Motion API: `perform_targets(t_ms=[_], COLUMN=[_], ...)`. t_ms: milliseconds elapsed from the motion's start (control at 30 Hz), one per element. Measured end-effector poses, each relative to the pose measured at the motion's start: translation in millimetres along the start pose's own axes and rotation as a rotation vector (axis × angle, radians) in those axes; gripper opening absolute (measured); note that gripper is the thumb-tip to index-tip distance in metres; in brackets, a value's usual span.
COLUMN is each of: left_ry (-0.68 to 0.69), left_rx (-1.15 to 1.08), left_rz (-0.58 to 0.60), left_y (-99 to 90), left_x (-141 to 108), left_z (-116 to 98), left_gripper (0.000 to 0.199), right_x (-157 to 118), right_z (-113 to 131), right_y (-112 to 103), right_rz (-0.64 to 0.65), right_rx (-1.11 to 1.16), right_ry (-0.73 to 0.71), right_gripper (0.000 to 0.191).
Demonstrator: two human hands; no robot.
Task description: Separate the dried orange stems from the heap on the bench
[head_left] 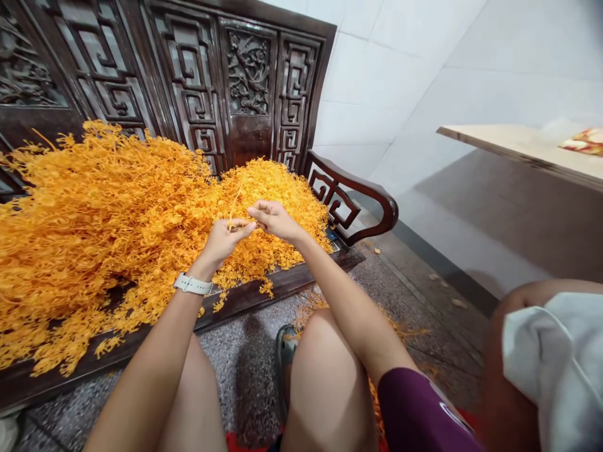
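Note:
Both hands meet in front of a large heap of orange plastic-looking sprigs. My left hand, with a pale watch band on the wrist, pinches a thin orange stem that points up from between the fingers. My right hand is closed in a pinch, its fingertips almost touching those of the left. What lies between the right fingertips is too small to make out. Behind and under the hands is a smaller mound of the same sprigs.
The heap covers a dark carved wooden bench with a curved armrest at its right end. At right juts a pale board with a colourful packet. Another person's knee and pale shorts are close on the right. Orange bits litter the floor.

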State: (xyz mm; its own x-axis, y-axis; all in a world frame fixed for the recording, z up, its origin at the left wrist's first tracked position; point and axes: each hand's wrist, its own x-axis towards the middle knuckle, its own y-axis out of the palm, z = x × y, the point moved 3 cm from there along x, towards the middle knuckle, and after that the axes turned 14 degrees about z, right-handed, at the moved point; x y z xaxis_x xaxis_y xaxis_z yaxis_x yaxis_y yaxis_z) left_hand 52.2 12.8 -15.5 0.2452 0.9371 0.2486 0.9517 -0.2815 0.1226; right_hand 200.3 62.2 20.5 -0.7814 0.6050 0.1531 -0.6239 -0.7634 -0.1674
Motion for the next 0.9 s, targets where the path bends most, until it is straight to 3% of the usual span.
perform_targets(t_ms=[100,267,400,533,600,800,900], left_ry=[0.006,0.01,0.168,0.218,0.207,0.174,0.16], left_rx=[-0.201,-0.538,-0.778,-0.856,-0.888,-0.939,-0.921], left_rz=[0.085,0.075,0.05,-0.072,-0.145,-0.261,-0.26], left_y=[5.6,10.4,5.1,-7.4,-12.8,-18.8,-18.7], left_x=[-1.0,-8.4,-14.9,-13.5,-11.3,-7.6,-6.6], left_z=[-2.5,-9.2,-22.3,-28.0,-26.4,-20.0,-19.4], left_gripper=[0.022,0.022,0.032,0.018,0.012,0.008,0.009], right_x=[-2.3,-1.0,-4.6,-11.8,-14.2,-15.2,-13.5], right_z=[3.3,11.5,25.4,43.7,42.9,-0.8,-10.2], right_y=[9.4,27.1,18.9,-5.2,-18.8,-41.8,-41.1], right_rz=[0.099,0.142,-0.016,-0.239,-0.347,-0.504,-0.521], right_rx=[0.273,0.499,0.564,0.39,0.267,-0.1,-0.255], right_ry=[0.029,-0.042,-0.121,-0.15,-0.101,0.249,0.239], right_gripper=[0.032,0.024,0.026,0.028,0.039,0.067,0.068])
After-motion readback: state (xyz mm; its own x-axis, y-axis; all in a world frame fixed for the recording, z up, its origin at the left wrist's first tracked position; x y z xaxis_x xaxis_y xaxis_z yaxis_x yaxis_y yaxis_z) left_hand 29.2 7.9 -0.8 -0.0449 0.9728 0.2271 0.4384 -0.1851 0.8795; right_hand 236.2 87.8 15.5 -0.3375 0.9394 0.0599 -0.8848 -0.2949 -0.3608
